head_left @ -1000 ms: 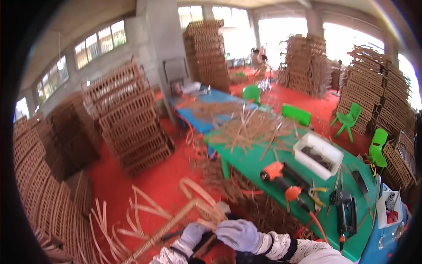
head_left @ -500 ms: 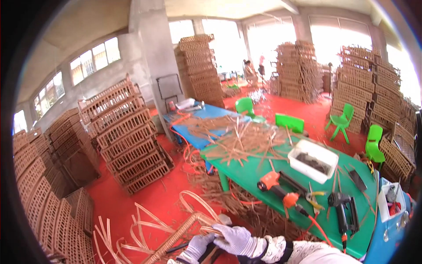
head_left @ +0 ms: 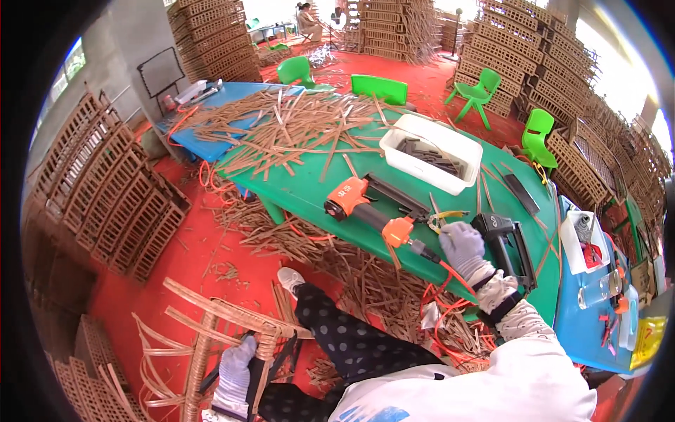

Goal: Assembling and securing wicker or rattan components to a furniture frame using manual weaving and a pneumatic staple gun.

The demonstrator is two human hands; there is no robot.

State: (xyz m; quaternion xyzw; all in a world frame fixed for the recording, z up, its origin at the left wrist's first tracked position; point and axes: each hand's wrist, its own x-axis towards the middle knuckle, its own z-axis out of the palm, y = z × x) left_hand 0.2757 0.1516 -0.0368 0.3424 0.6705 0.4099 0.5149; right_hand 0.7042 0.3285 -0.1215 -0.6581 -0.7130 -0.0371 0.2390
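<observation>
A rattan-woven frame (head_left: 232, 310) with loose strips curling off its left side stands low at the left, beside my leg. My left hand (head_left: 238, 369), in a pale striped glove, is closed around one of its bars. Over the near edge of the green table (head_left: 316, 165), my gloved right hand (head_left: 462, 246) is closed on the yellow-handled pliers (head_left: 450, 214), covering part of them. Just left of that hand lies an orange and black nail gun (head_left: 373, 211) with a hose. To its right is a black nail gun (head_left: 505, 246).
Loose brown strips (head_left: 295, 126) cover the table's far left, and more litter the red floor. A white bin (head_left: 430, 153) holds dark staple strips. Green chairs (head_left: 478, 95) and tall stacks of woven frames (head_left: 105, 190) stand around. A blue table (head_left: 598, 309) adjoins at right.
My right hand has left the frame and reached right to the pliers on the table. My left hand keeps the frame, now further left. The view has turned right and down.
</observation>
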